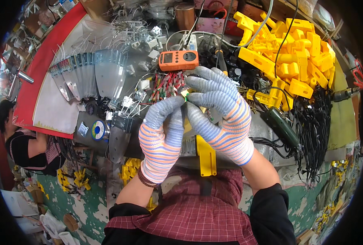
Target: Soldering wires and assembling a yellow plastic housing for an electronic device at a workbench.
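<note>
Both my hands wear striped knit gloves and meet over the middle of the bench. My left hand [162, 134] is closed, thumb and fingertips pinching a small green and yellow piece [185, 94] from the left. From the other side my right hand [224, 112] pinches the same piece between thumb and forefinger, its other fingers loosely curled. The piece is too small and too covered to name. Beneath my hands, a yellow plastic part [206, 157] sticks out over the bench's near edge. Beyond my fingertips lie thin red and green wired components [165, 85].
An orange meter with a socket [178, 60] lies ahead. Yellow plastic housings [299, 53] pile up at right, beside black cables [314, 126] and a dark green tool [281, 128]. Metal plates [108, 73] and a solder spool [98, 130] are at left. Another person [26, 149] sits far left.
</note>
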Action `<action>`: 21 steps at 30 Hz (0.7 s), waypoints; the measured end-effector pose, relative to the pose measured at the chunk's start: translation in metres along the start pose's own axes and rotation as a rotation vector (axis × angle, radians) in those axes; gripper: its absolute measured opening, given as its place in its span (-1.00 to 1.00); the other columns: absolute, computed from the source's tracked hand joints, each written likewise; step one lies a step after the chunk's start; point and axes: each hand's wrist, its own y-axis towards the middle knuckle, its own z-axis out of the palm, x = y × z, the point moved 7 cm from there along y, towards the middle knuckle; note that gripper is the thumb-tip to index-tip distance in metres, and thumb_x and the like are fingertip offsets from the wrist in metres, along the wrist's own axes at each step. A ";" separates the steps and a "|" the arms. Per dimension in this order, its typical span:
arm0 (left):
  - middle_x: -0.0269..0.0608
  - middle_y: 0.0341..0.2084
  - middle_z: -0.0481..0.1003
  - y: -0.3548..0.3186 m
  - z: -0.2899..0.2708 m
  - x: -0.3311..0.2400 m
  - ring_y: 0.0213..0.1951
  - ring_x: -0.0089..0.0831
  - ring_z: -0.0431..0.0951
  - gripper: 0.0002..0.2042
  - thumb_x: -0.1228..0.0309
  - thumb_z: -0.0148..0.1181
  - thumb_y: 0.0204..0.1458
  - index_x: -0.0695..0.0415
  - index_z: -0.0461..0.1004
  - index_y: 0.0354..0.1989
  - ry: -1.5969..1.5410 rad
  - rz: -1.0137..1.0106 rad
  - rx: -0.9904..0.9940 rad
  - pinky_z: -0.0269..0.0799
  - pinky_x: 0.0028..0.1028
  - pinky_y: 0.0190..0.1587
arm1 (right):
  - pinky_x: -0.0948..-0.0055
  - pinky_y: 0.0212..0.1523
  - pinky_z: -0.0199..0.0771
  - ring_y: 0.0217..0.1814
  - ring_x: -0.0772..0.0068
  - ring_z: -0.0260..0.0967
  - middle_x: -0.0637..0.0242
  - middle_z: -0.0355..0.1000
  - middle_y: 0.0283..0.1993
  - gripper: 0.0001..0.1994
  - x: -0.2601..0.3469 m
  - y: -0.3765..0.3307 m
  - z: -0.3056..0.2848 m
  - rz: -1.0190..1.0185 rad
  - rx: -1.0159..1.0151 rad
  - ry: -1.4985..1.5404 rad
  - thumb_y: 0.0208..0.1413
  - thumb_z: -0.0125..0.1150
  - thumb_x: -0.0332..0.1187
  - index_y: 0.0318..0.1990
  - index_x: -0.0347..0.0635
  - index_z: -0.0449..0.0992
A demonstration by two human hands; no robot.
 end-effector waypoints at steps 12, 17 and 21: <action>-0.15 -0.08 0.53 0.020 -0.029 0.019 -0.06 -0.44 0.53 -0.67 0.52 0.18 0.18 0.32 0.37 0.10 -0.081 -0.011 -0.194 0.42 -0.40 0.11 | 0.34 0.07 0.47 0.01 0.24 0.53 0.16 0.58 -0.14 -0.86 -0.026 -0.041 -0.022 0.306 -0.231 0.308 -0.02 0.31 -0.56 -0.26 -0.23 0.57; -0.04 0.09 0.43 0.069 -0.097 0.049 0.03 -0.36 0.47 -0.51 0.48 0.25 0.11 0.34 0.30 0.20 0.265 0.036 -0.365 0.41 -0.43 0.10 | 0.49 -0.31 0.50 -0.38 0.56 0.51 0.34 0.58 -0.39 -0.86 -0.022 -0.158 -0.045 0.846 0.000 0.269 0.00 0.35 -0.52 -0.24 -0.18 0.61; 0.03 0.04 0.46 0.002 -0.007 0.035 0.03 -0.23 0.49 -0.56 0.43 0.21 0.13 0.30 0.35 0.18 0.383 0.231 0.029 0.37 -0.28 0.15 | 0.38 -0.41 0.45 -0.51 0.32 0.46 0.30 0.52 -0.50 -0.88 -0.035 -0.206 -0.037 0.815 -0.060 0.080 -0.06 0.36 -0.45 -0.31 -0.11 0.60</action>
